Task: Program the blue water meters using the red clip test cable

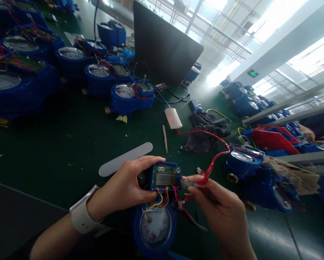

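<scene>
A blue water meter (155, 231) with a round dial stands before me. Its raised display box (166, 177) has a digit screen, with yellow, red and white wires hanging out below. My left hand (125, 184) is closed around the left side of this box, thumb below and fingers above. My right hand (221, 204) pinches a pale, translucent connector (188, 183) against the box's right side. From the connector a twisted red cable (218, 153) runs to a small white box (173, 118) with a red glowing readout. Whether the connector is seated is hidden.
Several open blue meters (132, 95) line the left side of the green table. A black monitor (164, 43) stands behind. Nearby are a grey flat bar (125, 159), tweezers (165, 139) and a dark cloth (204, 131). More meters (242, 159) and a person's hand (307, 131) are at the right.
</scene>
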Demonstrator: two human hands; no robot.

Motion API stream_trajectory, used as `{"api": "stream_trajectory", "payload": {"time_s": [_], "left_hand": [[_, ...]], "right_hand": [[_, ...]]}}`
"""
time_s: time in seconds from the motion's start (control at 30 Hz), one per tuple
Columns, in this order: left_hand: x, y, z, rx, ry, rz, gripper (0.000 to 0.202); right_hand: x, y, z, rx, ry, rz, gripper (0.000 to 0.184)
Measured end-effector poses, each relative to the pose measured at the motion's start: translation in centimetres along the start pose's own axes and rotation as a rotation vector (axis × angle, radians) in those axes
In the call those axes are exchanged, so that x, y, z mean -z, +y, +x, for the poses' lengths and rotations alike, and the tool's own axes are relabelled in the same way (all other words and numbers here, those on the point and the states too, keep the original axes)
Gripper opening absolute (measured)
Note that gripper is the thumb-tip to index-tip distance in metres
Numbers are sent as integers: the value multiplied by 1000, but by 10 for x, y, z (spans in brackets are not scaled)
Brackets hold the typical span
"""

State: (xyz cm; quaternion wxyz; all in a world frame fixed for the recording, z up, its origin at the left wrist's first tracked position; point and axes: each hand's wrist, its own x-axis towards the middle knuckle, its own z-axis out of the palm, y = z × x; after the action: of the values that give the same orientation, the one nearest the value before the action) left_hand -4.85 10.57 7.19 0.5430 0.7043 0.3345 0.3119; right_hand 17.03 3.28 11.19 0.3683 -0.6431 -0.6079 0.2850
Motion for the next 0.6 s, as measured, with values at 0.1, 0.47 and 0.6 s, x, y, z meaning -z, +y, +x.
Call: {"api": "stream_trajectory", "payload": {"time_s": [0.1, 0.47, 0.6], "left_hand": [[1, -2, -1, -17, 4, -6, 60], [1, -2, 1, -13, 14, -16, 61], [1, -1, 1, -16, 9, -14, 61]], "right_hand": [[-2, 1, -3, -26, 59, 78, 12], [6, 0, 2, 71, -8, -58, 14], [5, -1, 3, 73, -38, -87, 14]]}}
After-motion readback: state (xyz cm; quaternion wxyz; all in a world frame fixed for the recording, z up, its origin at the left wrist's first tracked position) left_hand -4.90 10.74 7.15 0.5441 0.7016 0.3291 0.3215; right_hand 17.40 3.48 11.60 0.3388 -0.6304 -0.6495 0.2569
